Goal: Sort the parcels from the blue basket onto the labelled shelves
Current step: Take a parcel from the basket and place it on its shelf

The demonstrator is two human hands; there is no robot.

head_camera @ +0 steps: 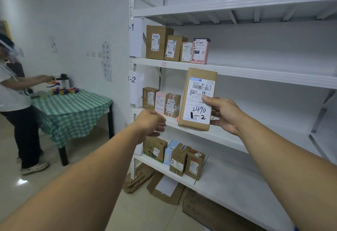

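The right hand [226, 115] grips a brown parcel [197, 99] upright by its right edge, thumb on the white label and fingers [214, 122] curled behind it, in front of the shelf [228, 138] marked 1-2. The left hand [150, 122] hangs to its left, near a pink parcel [160, 102], fingers curled; I cannot tell whether they hold anything.

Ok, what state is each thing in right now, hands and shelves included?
Brown cardboard parcel with white label: upright, gripped by right hand.
Left hand: fingers curled, grip unclear.
White metal shelf 1-1: four parcels standing.
White metal shelf 1-2: three parcels standing.
White shelf below: four more parcels standing.
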